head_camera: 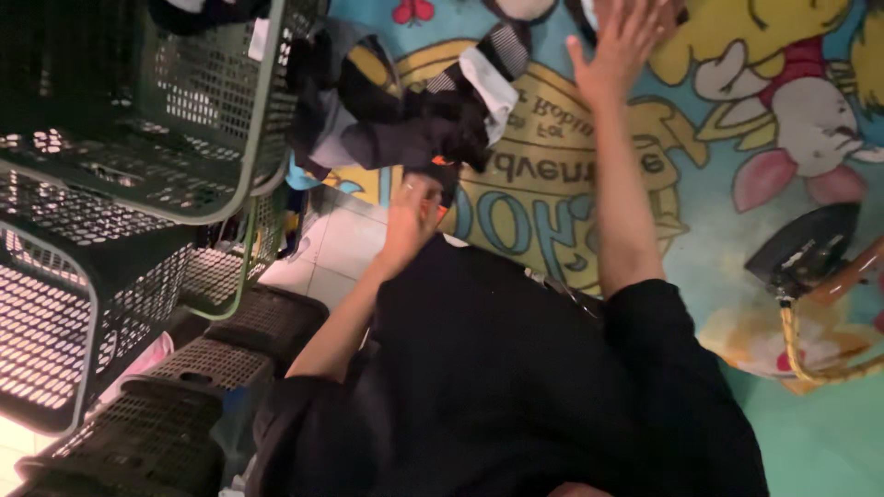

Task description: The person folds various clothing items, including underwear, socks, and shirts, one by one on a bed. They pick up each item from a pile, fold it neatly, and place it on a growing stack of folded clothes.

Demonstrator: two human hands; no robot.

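A heap of dark clothes (pixel 405 129), with a white and striped piece on top, lies on a colourful cartoon mat (pixel 718 120). My left hand (pixel 411 217) is at the lower edge of the heap, its fingers closed on a black garment (pixel 448 175) with a bit of orange on it. My right hand (pixel 622 41) is stretched out further away with fingers spread, flat over the mat just right of the heap and holding nothing. Both arms come out of black sleeves.
Green plastic laundry baskets (pixel 138 138) stand stacked on the left, with dark perforated crates (pixel 184 405) below them on a tiled floor. A black clothes iron (pixel 803 247) with a yellow cord (pixel 810 364) rests on the mat at the right.
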